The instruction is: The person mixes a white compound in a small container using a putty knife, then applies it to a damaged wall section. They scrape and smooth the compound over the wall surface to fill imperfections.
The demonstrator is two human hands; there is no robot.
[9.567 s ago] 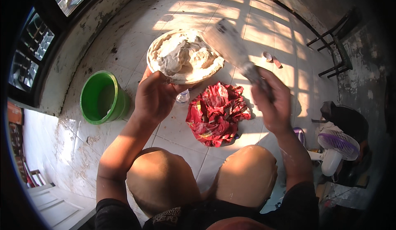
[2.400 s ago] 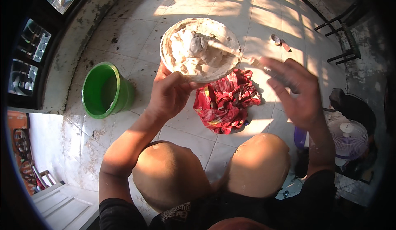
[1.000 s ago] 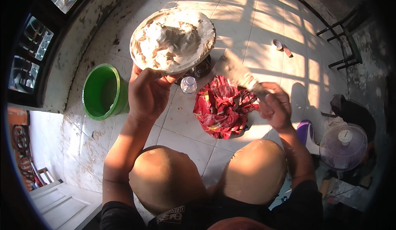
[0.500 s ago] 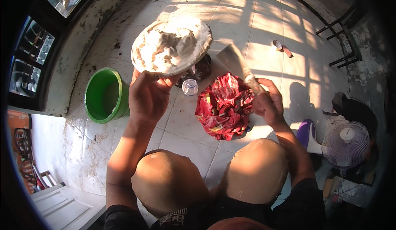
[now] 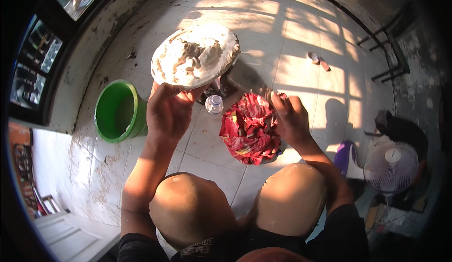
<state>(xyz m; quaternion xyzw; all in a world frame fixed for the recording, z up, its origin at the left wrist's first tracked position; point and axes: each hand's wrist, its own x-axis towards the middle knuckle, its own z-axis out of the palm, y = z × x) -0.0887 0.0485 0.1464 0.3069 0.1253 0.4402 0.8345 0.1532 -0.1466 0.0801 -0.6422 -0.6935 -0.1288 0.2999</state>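
Observation:
My left hand (image 5: 168,111) grips the near edge of a round, shallow plate (image 5: 237,55) from below, tilted and raised above the floor. A thick mound of white paste (image 5: 188,55) covers it. Between the fingers of my right hand (image 5: 293,118) is the handle of a scraper (image 5: 254,81); its broad blade, dim in shadow, points toward the plate. Right below that hand lies a crumpled red bag or cloth (image 5: 249,132). A small clear plastic bottle (image 5: 214,104) stands under the plate's near edge, next to a dark bundle (image 5: 223,87) partly hidden by the plate.
On the left stands a green bucket (image 5: 140,116). A white and purple fan (image 5: 391,168) is at the right, beside a purple and white object (image 5: 347,161). Farther off are a roll of tape (image 5: 313,57) and a dark metal chair frame (image 5: 391,50).
My right hand has moved left and the scraper's blade has turned darker, swung lower and closer to the plate. The plate has tipped and sunk slightly in my left hand.

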